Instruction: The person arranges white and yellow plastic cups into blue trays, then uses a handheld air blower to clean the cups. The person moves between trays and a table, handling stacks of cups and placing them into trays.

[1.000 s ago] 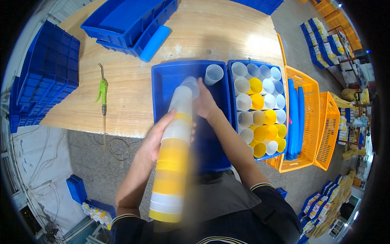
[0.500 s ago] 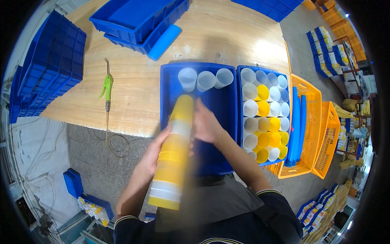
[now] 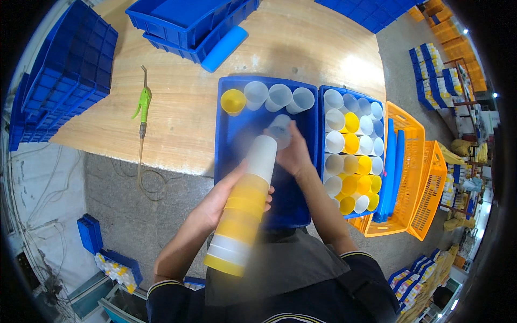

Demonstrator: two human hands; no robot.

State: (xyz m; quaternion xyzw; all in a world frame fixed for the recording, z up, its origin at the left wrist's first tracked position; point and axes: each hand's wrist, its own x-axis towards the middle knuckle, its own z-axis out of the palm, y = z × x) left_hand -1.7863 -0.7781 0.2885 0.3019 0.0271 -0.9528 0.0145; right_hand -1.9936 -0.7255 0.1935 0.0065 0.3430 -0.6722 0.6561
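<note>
My left hand (image 3: 232, 192) is closed round a long stack of nested plastic cups (image 3: 243, 207), yellow and white. The stack tilts over the front of a blue bin (image 3: 227, 151), with a white cup at its far end. In my right hand (image 3: 293, 152) is a single translucent cup (image 3: 280, 128), held by its side above the bin and slightly blurred. Along the bin's back wall stand a yellow cup (image 3: 233, 102) in the left corner and three translucent cups (image 3: 279, 97) to its right.
A second blue bin (image 3: 322, 97), filled with rows of cups, adjoins on the right. Beyond it are orange crates (image 3: 412, 121) holding blue rolls (image 3: 392, 172). A green air gun (image 3: 143, 103) lies on the wooden table (image 3: 183, 107). Stacked blue bins (image 3: 70, 70) stand left.
A yellow cup now stands in the bin's back left corner. It has come off the stack, whose far end is now white. My right hand now holds a translucent cup away from the stack.
</note>
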